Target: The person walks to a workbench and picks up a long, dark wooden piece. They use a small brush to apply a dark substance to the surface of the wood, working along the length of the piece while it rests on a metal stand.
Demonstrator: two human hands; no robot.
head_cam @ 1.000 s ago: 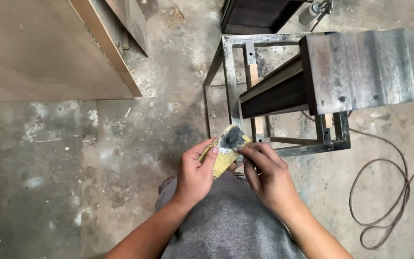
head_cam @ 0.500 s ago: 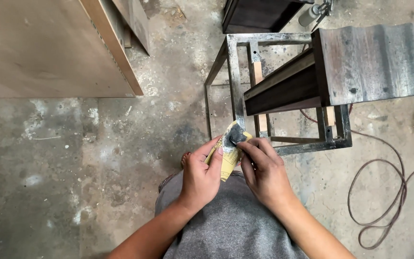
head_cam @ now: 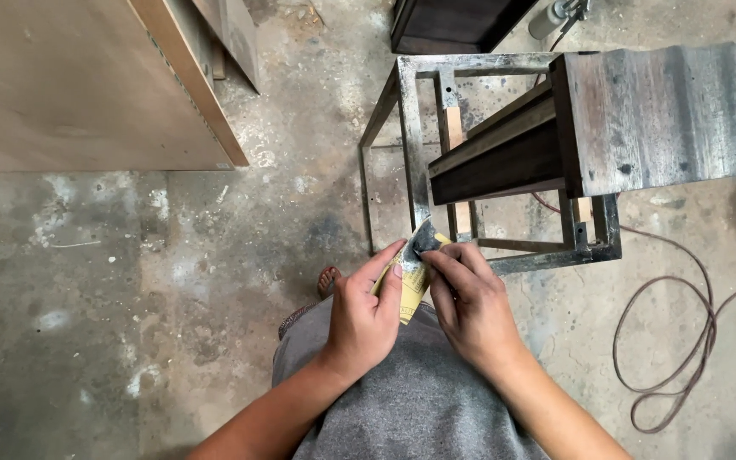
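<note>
Both of my hands hold one piece of sandpaper (head_cam: 413, 281), yellow on the back and dark grey on the gritty side, folded between them. My left hand (head_cam: 365, 319) grips its left edge with thumb and fingers. My right hand (head_cam: 470, 302) pinches the upper right part, the fingertips on the dark side. The paper is just in front of my grey shirt (head_cam: 402, 409), above the concrete floor. A metal frame (head_cam: 410, 128) stands right beyond the paper, apart from it.
A dark stained wooden piece (head_cam: 658, 111) rests on the metal frame. A large plywood panel (head_cam: 69, 85) lies at the upper left. A brown cable (head_cam: 666, 341) loops on the floor at the right. A dark box (head_cam: 444, 25) sits at the top. My sandalled foot (head_cam: 328, 279) shows below.
The hands have kept the sandpaper and shifted slightly, the fold tightened between the fingers. The view drifted a little.
</note>
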